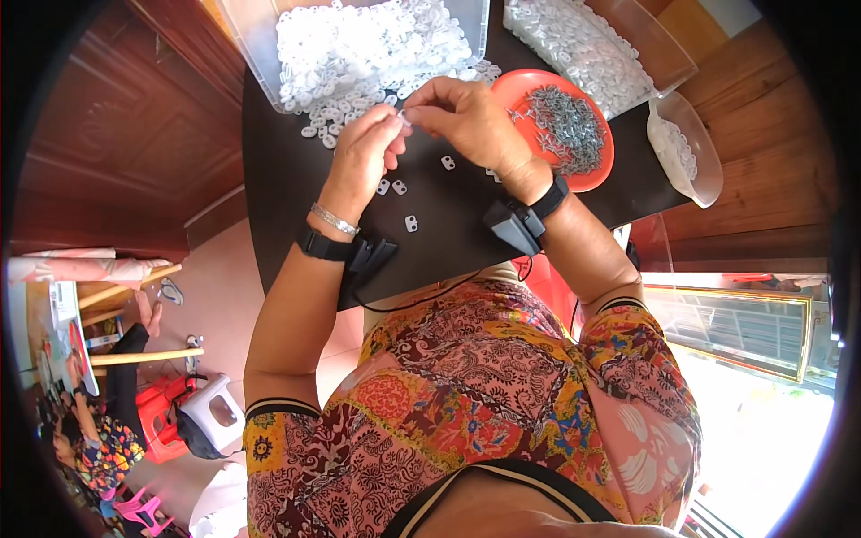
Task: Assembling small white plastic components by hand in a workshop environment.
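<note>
A small white piece was held above the dark table, pinched by the fingertips of the left hand and the right hand. Its shape was mostly hidden by them. White pieces with holes were heaped in a clear bin, which was cut off by the upper border.

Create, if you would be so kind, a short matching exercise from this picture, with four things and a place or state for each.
1. Metal pieces
2. Silver bracelet
3. Left hand
4. Clear box

A. raised close to the right hand
B. holding white pieces
C. heaped on an orange plate
D. around a wrist, beside a black strap

Pairs: 1-C, 2-D, 3-A, 4-B
</note>
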`<move>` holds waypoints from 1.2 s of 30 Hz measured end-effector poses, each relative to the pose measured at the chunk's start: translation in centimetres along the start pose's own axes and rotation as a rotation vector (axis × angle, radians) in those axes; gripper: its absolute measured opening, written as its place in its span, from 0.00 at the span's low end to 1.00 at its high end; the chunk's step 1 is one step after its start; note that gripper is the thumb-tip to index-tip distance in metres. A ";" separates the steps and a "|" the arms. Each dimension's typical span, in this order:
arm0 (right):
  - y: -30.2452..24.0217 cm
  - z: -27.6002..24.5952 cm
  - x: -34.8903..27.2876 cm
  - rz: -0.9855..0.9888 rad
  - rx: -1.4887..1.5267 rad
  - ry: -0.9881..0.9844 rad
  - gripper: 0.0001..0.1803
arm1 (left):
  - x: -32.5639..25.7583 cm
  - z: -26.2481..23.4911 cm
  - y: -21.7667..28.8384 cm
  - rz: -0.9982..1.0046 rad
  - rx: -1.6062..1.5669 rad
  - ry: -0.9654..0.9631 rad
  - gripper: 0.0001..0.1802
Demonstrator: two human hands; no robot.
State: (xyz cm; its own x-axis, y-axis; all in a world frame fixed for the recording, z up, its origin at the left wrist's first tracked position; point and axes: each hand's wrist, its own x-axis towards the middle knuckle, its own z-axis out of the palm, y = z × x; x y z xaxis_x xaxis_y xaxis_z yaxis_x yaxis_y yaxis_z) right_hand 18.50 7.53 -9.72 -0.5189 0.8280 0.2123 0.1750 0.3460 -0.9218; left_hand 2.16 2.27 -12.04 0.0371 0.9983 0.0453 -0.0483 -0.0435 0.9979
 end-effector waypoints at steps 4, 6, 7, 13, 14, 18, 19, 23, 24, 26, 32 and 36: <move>-0.3 1.0 -0.5 -0.055 0.012 0.048 0.07 | -0.4 -0.1 0.4 -0.015 -0.063 -0.017 0.11; -1.3 1.1 -0.9 -0.016 0.022 0.033 0.06 | -0.5 -0.1 0.6 0.004 -0.103 -0.035 0.11; -0.9 1.1 -0.8 -0.015 0.020 0.039 0.06 | -0.4 0.0 0.7 0.019 -0.154 -0.031 0.11; 0.2 0.8 -0.9 -0.239 0.077 -0.036 0.04 | -0.3 -0.1 1.1 0.013 -0.126 -0.042 0.10; -0.3 0.4 -1.0 -0.237 0.071 -0.028 0.04 | -0.3 -0.1 1.1 0.014 -0.128 -0.051 0.10; -2.0 -2.5 -0.9 -0.303 -0.238 0.061 0.06 | -0.5 0.0 1.3 0.011 -0.072 -0.049 0.11; -3.0 -3.9 -0.9 -0.254 -0.276 0.117 0.07 | -0.6 -0.2 1.3 0.022 -0.042 -0.030 0.11; -0.9 -11.1 -0.2 -0.096 -0.646 0.176 0.10 | -0.3 0.1 1.2 0.018 -0.031 0.024 0.11; 0.0 -12.1 -0.1 -0.094 -0.652 0.178 0.10 | -0.1 0.0 1.1 0.017 -0.034 0.044 0.10; 1.3 -12.8 -0.2 0.019 -0.817 0.052 0.12 | 0.0 -0.1 0.8 0.003 -0.056 0.060 0.10; 3.0 -10.4 -0.4 0.120 -1.005 -0.112 0.11 | -0.2 0.0 0.9 -0.025 -0.070 0.084 0.10; 3.0 -9.5 -0.2 0.135 -1.035 -0.064 0.11 | -0.1 -0.1 0.9 -0.028 -0.051 0.077 0.10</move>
State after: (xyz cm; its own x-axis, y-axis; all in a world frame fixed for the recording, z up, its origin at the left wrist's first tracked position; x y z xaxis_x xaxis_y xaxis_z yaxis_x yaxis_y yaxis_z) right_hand 27.01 12.61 -9.43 -0.4795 0.8736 0.0829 0.8503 0.4859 -0.2020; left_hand 2.04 2.16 -11.20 -0.0375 0.9992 0.0118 -0.0995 -0.0155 0.9949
